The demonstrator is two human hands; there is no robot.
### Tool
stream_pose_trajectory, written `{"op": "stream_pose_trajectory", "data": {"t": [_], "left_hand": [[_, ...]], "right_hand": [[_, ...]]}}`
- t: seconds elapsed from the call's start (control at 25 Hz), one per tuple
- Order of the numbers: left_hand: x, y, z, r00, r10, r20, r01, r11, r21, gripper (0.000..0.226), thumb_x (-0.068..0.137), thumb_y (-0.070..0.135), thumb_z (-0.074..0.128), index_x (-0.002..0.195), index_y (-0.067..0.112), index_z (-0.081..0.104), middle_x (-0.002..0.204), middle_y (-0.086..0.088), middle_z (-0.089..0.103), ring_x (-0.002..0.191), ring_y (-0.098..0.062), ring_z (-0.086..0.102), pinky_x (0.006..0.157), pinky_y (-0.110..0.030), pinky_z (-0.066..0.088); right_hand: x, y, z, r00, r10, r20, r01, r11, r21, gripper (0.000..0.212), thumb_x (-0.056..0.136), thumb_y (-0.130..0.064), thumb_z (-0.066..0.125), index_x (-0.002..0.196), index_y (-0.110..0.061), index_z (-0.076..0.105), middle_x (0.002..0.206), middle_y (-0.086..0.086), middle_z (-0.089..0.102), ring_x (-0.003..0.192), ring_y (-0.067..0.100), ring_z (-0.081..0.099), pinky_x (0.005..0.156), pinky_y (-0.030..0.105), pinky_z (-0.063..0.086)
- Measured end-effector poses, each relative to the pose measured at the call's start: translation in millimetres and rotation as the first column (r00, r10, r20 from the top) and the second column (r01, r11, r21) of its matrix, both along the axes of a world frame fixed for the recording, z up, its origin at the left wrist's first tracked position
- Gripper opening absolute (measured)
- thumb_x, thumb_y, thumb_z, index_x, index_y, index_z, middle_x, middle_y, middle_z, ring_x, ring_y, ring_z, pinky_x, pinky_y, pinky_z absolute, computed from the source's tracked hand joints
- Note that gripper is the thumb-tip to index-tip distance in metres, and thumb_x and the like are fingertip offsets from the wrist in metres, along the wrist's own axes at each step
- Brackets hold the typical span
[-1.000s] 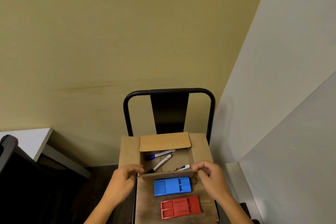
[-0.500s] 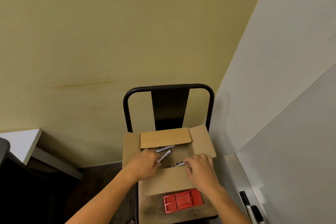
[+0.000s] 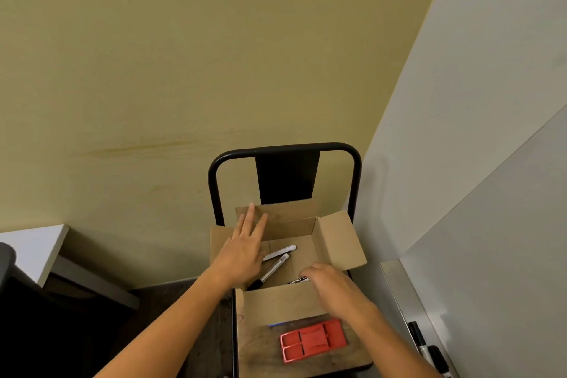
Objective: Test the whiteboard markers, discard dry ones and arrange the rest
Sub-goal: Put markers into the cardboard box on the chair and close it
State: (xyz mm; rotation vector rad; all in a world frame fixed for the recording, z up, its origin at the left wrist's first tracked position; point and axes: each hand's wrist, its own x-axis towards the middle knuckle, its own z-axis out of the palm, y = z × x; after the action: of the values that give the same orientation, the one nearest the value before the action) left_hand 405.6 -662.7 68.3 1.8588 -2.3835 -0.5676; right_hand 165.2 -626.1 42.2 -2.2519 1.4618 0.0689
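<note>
A cardboard box (image 3: 306, 236) sits open on the wooden seat of a black metal chair (image 3: 285, 175). The left hand (image 3: 245, 247) lies flat over the box's left side, fingers straight and spread, fingertips pointing to 12 o'clock and resting against the rear flap; it holds nothing. The right hand (image 3: 333, 284) is at the box's near right corner, at 4 o'clock from the left hand, fingers curled downward over the front edge; whether it pinches anything cannot be told, since the fingertips are hidden.

Inside the box:
- white marker (image 3: 279, 253), lying just right of the left hand;
- clear-barrelled marker (image 3: 270, 270) with a black end, angled toward 7 o'clock;
- printed marker (image 3: 298, 280), partly hidden beneath the right hand.

A red tray (image 3: 313, 341) lies on the seat at 6 o'clock from the box, with a thin blue edge (image 3: 277, 323) showing under the front flap.
</note>
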Motion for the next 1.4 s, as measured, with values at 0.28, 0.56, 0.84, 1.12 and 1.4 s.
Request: {"op": "stream_pose_trajectory", "data": {"t": [0.28, 0.56, 0.84, 1.12, 1.4], "left_hand": [[-2, -23, -17, 0.997, 0.071, 0.024, -0.073, 0.994, 0.08, 0.091, 0.097, 0.03, 0.056, 0.156, 0.016, -0.012, 0.158, -0.003, -0.034, 0.148, -0.03, -0.021, 0.122, -0.052, 0.017], [-19, -8, -34, 0.994, -0.011, 0.108, 0.025, 0.991, -0.132, 0.077, 0.087, 0.027, 0.064, 0.152, 0.017, 0.023, 0.147, -0.01, 0.031, 0.131, -0.031, 0.038, 0.107, -0.04, 0.043], [-34, -21, -52, 0.986, -0.031, 0.163, 0.004, 0.986, 0.166, 0.056, 0.089, 0.024, 0.061, 0.141, 0.019, 0.041, 0.135, -0.011, 0.053, 0.126, -0.033, 0.049, 0.104, -0.044, 0.043], [-47, -36, -80, 0.904, -0.133, 0.407, 0.004, 0.953, 0.303, 0.04, 0.099, 0.021, 0.047, 0.138, 0.013, 0.047, 0.138, -0.012, 0.054, 0.128, -0.028, 0.05, 0.108, -0.037, 0.039], [-41, -44, -89, 0.824, -0.258, 0.504, 0.077, 0.933, 0.351, 0.05, 0.105, 0.025, 0.036, 0.152, 0.012, 0.024, 0.156, -0.015, 0.031, 0.145, -0.033, 0.026, 0.121, -0.047, 0.018]], "right_hand": [[-11, -12, 0, 0.997, -0.05, 0.066, 0.041, 0.99, 0.138, 0.044, 0.096, -0.004, 0.052, 0.132, -0.027, 0.059, 0.131, -0.006, 0.057, 0.119, 0.014, 0.054, 0.101, 0.03, 0.046], [10, -32, -1, 0.996, -0.075, 0.054, 0.065, 0.984, 0.163, 0.037, 0.1, -0.01, 0.052, 0.135, -0.02, 0.058, 0.133, 0.002, 0.06, 0.118, 0.014, 0.058, 0.096, 0.025, 0.049], [42, -65, -14, 0.948, 0.076, -0.308, -0.018, 0.983, 0.185, 0.033, 0.088, -0.007, 0.068, 0.12, -0.012, 0.064, 0.117, 0.013, 0.064, 0.107, 0.033, 0.065, 0.087, 0.041, 0.055], [52, -72, -34, 0.91, 0.065, -0.41, 0.035, 0.972, 0.231, 0.033, 0.088, -0.007, 0.069, 0.121, -0.009, 0.062, 0.125, 0.013, 0.064, 0.114, 0.031, 0.063, 0.092, 0.039, 0.052], [54, -72, -35, 0.899, 0.073, -0.432, 0.033, 0.972, 0.232, 0.027, 0.091, -0.002, 0.063, 0.117, -0.005, 0.065, 0.122, 0.015, 0.066, 0.112, 0.032, 0.064, 0.091, 0.04, 0.051]]}}
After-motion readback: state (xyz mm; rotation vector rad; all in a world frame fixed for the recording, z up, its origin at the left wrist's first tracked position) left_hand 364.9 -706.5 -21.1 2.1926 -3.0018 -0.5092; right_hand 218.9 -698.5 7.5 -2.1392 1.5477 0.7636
